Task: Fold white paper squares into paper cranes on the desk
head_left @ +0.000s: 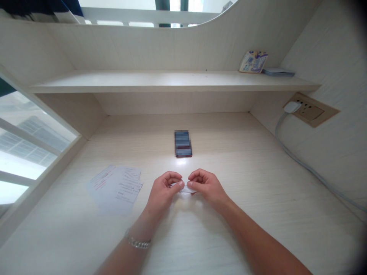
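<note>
Two bare hands meet over the pale desk (263,179), pinching a small piece of white paper (187,189) between them, thumbs on top and fingers curled behind. The left hand (164,188) grips one end and the right hand (207,186) the other, so only the short middle stretch shows; whether it is folded or rolled cannot be told, as the fingertips cover both ends. A chain bracelet (139,243) circles the left wrist, and both forearms run out of view at the bottom edge. Just beyond the hands lies a dark rectangular object (183,143), its face broken into coarse blocks that hide any detail. Left of the hands, several overlapping paper sheets (117,190) carry red and dark lines too faint to read, their lower edges fading into the desk's glare. On the shelf (137,81), a printed packet (254,62) leans, its lettering unclear, beside a flat stack (278,71). A grey cable (311,171) drops from a white plug (292,107) at right and leaves the frame.
</note>
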Demonstrator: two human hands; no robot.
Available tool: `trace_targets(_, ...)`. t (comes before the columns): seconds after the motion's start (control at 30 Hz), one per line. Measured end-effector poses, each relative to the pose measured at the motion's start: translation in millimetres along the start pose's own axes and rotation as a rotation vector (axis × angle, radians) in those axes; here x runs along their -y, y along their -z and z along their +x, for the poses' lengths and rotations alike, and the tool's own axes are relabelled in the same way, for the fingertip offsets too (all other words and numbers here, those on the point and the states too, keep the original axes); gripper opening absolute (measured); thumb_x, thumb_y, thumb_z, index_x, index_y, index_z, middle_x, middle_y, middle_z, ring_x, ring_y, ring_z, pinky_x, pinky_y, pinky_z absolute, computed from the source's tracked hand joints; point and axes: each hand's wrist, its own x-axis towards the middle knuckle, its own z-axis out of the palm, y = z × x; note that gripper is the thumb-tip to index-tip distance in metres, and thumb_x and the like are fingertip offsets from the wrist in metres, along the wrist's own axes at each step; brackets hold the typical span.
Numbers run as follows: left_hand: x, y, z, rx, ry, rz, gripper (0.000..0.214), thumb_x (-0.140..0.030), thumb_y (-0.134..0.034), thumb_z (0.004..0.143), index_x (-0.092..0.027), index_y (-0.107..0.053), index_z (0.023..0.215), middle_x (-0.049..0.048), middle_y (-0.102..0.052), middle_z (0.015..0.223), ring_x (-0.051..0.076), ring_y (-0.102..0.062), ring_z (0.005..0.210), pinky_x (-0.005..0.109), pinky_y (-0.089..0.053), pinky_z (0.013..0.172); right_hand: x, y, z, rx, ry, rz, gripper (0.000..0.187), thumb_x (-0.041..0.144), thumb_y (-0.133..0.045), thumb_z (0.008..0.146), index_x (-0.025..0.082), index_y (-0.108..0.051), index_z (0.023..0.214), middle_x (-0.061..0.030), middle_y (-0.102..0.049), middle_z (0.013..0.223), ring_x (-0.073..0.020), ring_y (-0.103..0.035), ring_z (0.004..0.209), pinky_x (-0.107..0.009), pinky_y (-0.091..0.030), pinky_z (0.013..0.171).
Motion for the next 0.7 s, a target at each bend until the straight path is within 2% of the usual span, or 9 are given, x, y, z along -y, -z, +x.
trace_targets(0.23,-0.8,1.0,1.1,-0.035,0.035,-0.036,0.028,-0.019,-0.072,0.064,-0.015,-0.056,0.086,0.0003,-0.065,0.065,0.01,-0.057,0.059,0.019,-0.043,0.058,0.5,4.8,0.8,0.082,-0.045,0.063,0.02,0.026,-0.069,0.066,0.016,-0.062,0.082,0.0017,-0.057,0.067,-0.0103,-0.054,0.061,-0.025,-0.05,0.056)
trace_targets(0.43,-5.8,-2.2,-0.7,-0.074,0.034,0.093,0.025,-0.016,-0.071,0.064,-0.015,-0.057,0.084,0.0012,-0.066,0.063,0.011,-0.059,0.061,0.019,-0.044,0.058,-0.5,1.0,-1.7,0.063,0.023,-0.143,0.018,0.025,-0.062,0.074,0.016,-0.06,0.089,0.001,-0.057,0.068,-0.0113,-0.053,0.063,-0.026,-0.046,0.06)
trace_targets(0.53,-7.0,-2.6,-2.0,-0.038,0.055,0.087,0.025,-0.014,-0.068,0.066,-0.013,-0.058,0.089,0.0017,-0.066,0.063,0.012,-0.059,0.06,0.021,-0.045,0.059,-3.2,0.6,-2.2,0.059,0.058,-0.204,0.015,0.023,-0.062,0.074,0.016,-0.06,0.087,0.0004,-0.057,0.069,-0.0109,-0.051,0.062,-0.025,-0.041,0.057)
trace_targets(0.7,-6.7,0.8,-1.5,0.08,0.091,-0.069,0.029,-0.015,-0.062,0.07,-0.012,-0.059,0.099,0.0054,-0.067,0.073,0.015,-0.061,0.066,0.031,-0.051,0.066,-3.2,5.4,-0.7,0.079,0.081,-0.161,0.016,0.019,-0.062,0.074,0.016,-0.058,0.089,0.0006,-0.057,0.07,-0.0109,-0.051,0.062,-0.024,-0.039,0.057)
